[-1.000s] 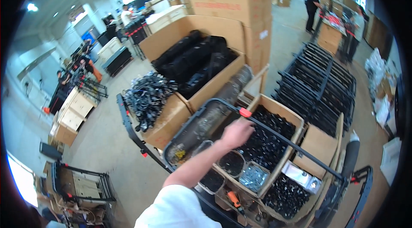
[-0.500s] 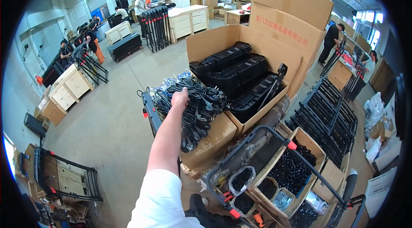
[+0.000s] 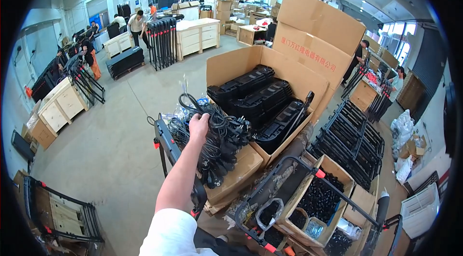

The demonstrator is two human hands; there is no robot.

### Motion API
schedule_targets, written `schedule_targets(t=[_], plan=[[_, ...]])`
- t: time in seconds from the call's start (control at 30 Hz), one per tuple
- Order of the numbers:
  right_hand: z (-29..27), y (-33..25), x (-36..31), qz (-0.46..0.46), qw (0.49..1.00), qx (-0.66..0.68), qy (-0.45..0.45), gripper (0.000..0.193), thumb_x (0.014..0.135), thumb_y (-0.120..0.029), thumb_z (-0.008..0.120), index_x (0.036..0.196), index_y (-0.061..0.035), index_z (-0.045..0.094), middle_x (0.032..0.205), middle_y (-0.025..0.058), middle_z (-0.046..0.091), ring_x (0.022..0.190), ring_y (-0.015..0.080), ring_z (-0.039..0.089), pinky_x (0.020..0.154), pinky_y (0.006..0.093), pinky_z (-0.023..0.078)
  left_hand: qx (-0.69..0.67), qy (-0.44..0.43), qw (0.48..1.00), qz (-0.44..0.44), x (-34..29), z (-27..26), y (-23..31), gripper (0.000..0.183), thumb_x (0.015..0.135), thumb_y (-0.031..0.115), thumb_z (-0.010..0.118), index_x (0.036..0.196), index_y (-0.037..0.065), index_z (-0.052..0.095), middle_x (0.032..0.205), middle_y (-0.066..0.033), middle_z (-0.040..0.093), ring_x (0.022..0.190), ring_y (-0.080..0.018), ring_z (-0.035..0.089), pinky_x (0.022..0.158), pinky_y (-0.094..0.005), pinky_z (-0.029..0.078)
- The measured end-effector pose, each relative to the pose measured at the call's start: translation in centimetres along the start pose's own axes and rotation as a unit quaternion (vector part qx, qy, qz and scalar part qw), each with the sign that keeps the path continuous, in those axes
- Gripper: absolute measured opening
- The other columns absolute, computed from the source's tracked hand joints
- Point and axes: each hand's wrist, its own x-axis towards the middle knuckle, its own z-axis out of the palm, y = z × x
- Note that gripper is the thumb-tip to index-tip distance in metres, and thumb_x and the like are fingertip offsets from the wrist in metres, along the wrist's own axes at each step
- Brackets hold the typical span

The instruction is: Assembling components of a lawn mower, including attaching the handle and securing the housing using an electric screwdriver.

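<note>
The left hand (image 3: 198, 125) is gripping a black cable (image 3: 186, 104), its fingers curling around it while a loop of that cable is standing up just above the knuckles. The held cable is sitting at the upper left part of a heap of black cables (image 3: 224, 146), and many plugs are showing along the heap's right and lower edges. The heap is resting on a closed cardboard box (image 3: 240, 170). A bare forearm in a white sleeve (image 3: 169, 232) is reaching up from the lower edge, passing over a black rail (image 3: 169, 141) with red pieces.

Just right of the heap, an open carton (image 3: 231, 65) is holding long black plastic parts (image 3: 263, 99). Behind it, a taller cardboard box (image 3: 308, 34) with red print is standing. Nearer, a wooden box (image 3: 343, 171) is holding many small black pieces (image 3: 318, 195), and a black bar with a red piece is crossing over it. Farther right, black metal frames (image 3: 349, 135) are lying stacked.

Across the floor (image 3: 130, 130), a person in a light shirt (image 3: 137, 25) is bending beside a row of upright black frames (image 3: 163, 39), and pale wooden cabinets (image 3: 197, 37) are standing just right of that row.
</note>
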Motion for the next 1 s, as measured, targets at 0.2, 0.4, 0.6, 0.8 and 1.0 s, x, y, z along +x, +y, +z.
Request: schedule_targets(t=[0.2,0.4,0.6,0.8,1.0], plan=[[-2.7,-5.6,-1.1,-0.037,0.996,-0.027,0.070,0.053,0.106,-0.044,0.061,0.124,0.0053,0.067,0.120,0.0244,0.070,0.109,0.0425,0.065,0.093,0.0521,0.052,-0.119,-0.056,0.964,0.232,-4.1,0.6,8.3,0.025,0.099,0.022,0.063,0.104,-0.002,0.064,0.089,-0.0132,0.073,0.078,-0.0226,0.070,0.070,-0.0390,0.054],[-5.2,-10.4,-0.8,-0.106,0.992,-0.050,0.035,0.060,0.106,-0.051,0.058,0.128,0.0034,0.070,0.122,0.0260,0.071,0.114,0.0429,0.065,0.099,0.0506,0.052,0.151,0.099,0.972,0.148,1.2,-2.3,6.5,0.039,0.095,0.029,0.060,0.108,-0.008,0.063,0.098,-0.0282,0.073,0.095,-0.0415,0.072,0.087,-0.0485,0.053],[-6.5,-13.3,0.3,-0.112,0.994,0.000,0.016,0.058,0.104,-0.054,0.060,0.124,-0.0008,0.074,0.119,0.0274,0.072,0.112,0.0340,0.069,0.097,0.0492,0.053,-0.033,-0.075,0.960,0.267,-10.6,-1.8,14.9,0.028,0.109,0.028,0.057,0.094,0.004,0.057,0.076,-0.0009,0.057,0.072,-0.0113,0.052,0.069,-0.0293,0.043],[-9.7,-23.4,-0.4,-0.364,0.879,0.287,0.115,0.030,0.102,-0.025,0.066,0.106,0.0018,0.077,0.079,0.0111,0.073,0.070,0.0165,0.067,0.065,0.0338,0.053,0.012,-0.374,0.908,0.190,-24.0,1.3,16.5,0.028,0.106,0.034,0.064,0.103,0.006,0.061,0.080,0.0025,0.055,0.071,-0.0074,0.049,0.063,-0.0271,0.043],[-18.0,-31.3,-2.1,-0.437,0.771,0.462,0.035,0.035,0.109,-0.026,0.058,0.125,0.0020,0.071,0.093,0.0079,0.074,0.074,0.0107,0.066,0.066,0.0274,0.052,-0.070,-0.648,0.755,0.077,-32.2,4.5,9.7,0.029,0.113,0.035,0.052,0.104,0.008,0.061,0.079,0.0051,0.051,0.072,-0.0060,0.047,0.067,-0.0238,0.041]])
